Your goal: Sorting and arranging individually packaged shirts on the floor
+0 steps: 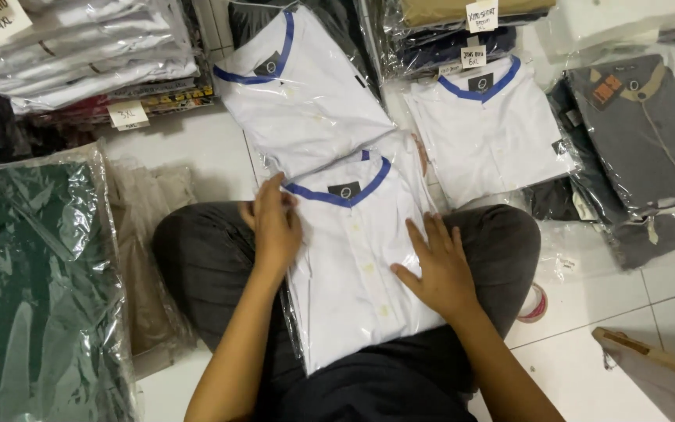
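A folded white shirt with a blue collar (353,258), sealed in a clear plastic bag, lies across my lap on my dark trousers (205,258). My left hand (273,223) rests on the bag's upper left corner, fingers curled over its edge. Flat on the bag's right side lies my right hand (439,266), fingers spread and pressing down. Two more bagged white shirts with blue collars lie on the floor just beyond: one (298,86) straight ahead, tilted, and one (490,129) to the right.
A dark green bagged garment stack (33,289) and a beige one (146,234) sit to my left. Grey bagged shirts (642,141) lie at the right. Stacks with paper size tags line the back (72,55). A tape roll (535,305) and a cardboard piece (650,367) rest on the white tiles.
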